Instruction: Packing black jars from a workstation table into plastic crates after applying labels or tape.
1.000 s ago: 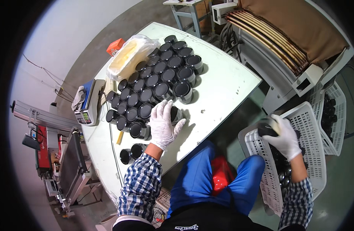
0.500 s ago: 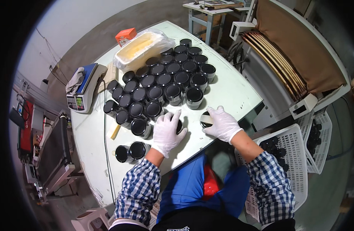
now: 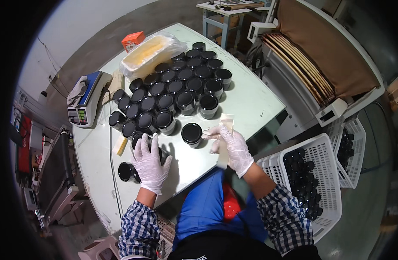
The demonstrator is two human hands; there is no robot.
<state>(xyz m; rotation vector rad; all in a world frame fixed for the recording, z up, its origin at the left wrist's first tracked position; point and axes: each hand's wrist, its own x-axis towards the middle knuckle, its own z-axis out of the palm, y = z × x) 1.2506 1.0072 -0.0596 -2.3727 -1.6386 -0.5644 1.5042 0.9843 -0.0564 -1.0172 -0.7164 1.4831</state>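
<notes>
My left hand (image 3: pixel 149 167), in a white glove, reaches over the nearer left jars. Its fingers are spread and overlap a black-lidded jar (image 3: pixel 137 138); whether they touch it I cannot tell. Below that hand stands another black-lidded jar (image 3: pixel 125 172), with one beside it partly covered. My gloved right hand (image 3: pixel 234 149) holds a pale flat strip (image 3: pixel 223 156) upright between thumb and fingers. Close to the right fingertips, a single lidded jar (image 3: pixel 192 133) stands upright, apart from the dense group of black-lidded jars (image 3: pixel 176 86) farther back.
Behind the jars are a plastic-lined tub (image 3: pixel 130 68) of pale yellow material and an orange box (image 3: pixel 133 41). A scale (image 3: pixel 85 113) stands left, near a yellow block (image 3: pixel 120 145). White baskets (image 3: pixel 331 173) holding black items are at right, below a brown-covered machine (image 3: pixel 333 52).
My left hand has moved left, from the single jar to the nearer left jars. The right hand has lifted off the near table edge, with the pale strip now upright.
</notes>
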